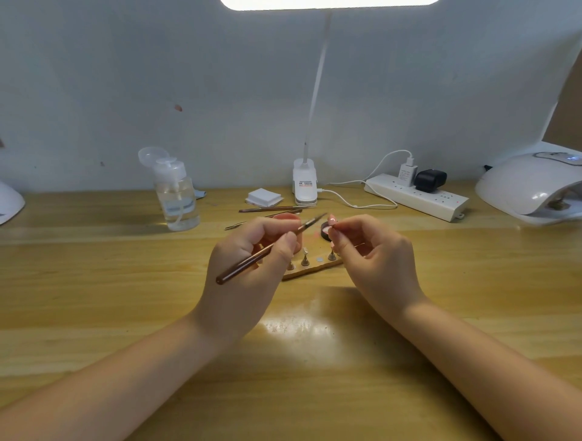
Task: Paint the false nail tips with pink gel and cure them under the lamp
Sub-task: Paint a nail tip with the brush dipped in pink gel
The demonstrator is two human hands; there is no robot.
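Slanting up-right toward the nail tip (pixel 331 219), brush (pixel 271 248) gripped left-handed.

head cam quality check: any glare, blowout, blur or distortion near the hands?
Head view: desk lamp head blown out to pure white at the top edge; its glare patch lies on the table between the wrists; wide-angle bowing curves the table edge and wall; brush in the left hand and nail tip in the right hand look slightly soft.

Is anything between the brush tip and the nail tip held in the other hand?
Nothing visible. The left hand holds the brush, its tip pointing across open air at the pink nail tip pinched by the right hand.
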